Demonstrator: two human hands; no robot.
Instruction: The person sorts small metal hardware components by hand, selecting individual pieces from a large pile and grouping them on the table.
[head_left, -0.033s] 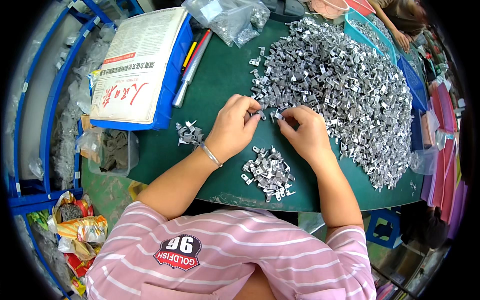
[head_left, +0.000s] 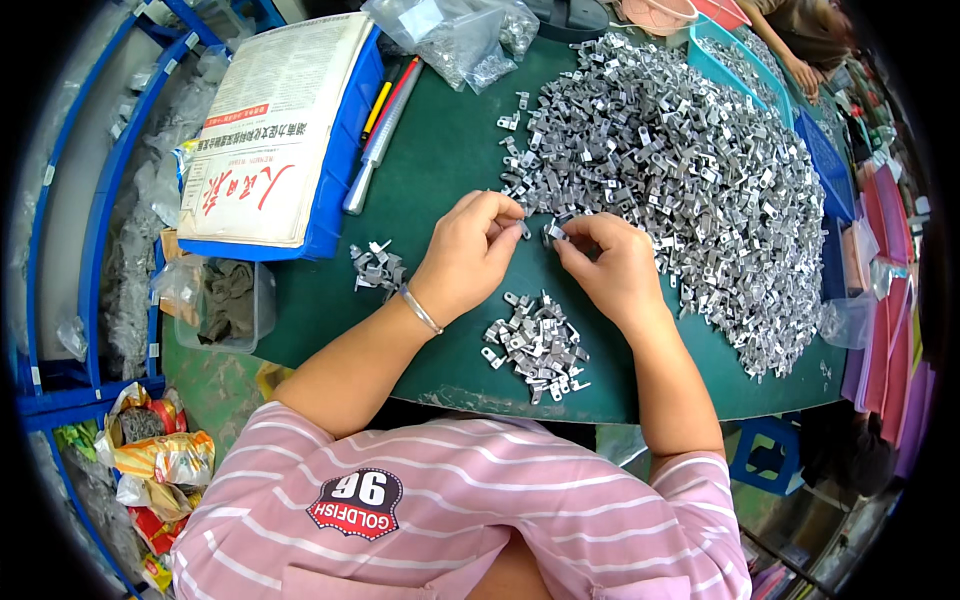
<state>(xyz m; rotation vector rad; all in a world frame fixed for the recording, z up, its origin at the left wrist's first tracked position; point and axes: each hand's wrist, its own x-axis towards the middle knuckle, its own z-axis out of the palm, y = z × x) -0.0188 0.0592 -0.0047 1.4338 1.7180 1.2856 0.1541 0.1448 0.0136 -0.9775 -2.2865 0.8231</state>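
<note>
My left hand (head_left: 466, 250), with a metal bangle at the wrist, pinches a small metal bracket (head_left: 525, 230) between thumb and fingers. Just across from it, my right hand (head_left: 613, 268) is closed on another small metal bracket (head_left: 552, 232). The two pieces are held a short gap apart, low over the green table (head_left: 440, 140). A large heap of metal brackets (head_left: 690, 190) spreads beyond my right hand. Between my forearms lies a smaller pile of brackets (head_left: 537, 347), and a third little pile (head_left: 377, 268) sits by my left wrist.
At left, a blue tray (head_left: 325, 235) bears stacked newspapers (head_left: 270, 130), with pens (head_left: 378, 112) alongside. A clear tub (head_left: 262, 310) holds dark cloth. Plastic bags (head_left: 460, 40) lie at the back. Far right stand a turquoise basket (head_left: 715, 68) and another person's hand (head_left: 803, 78).
</note>
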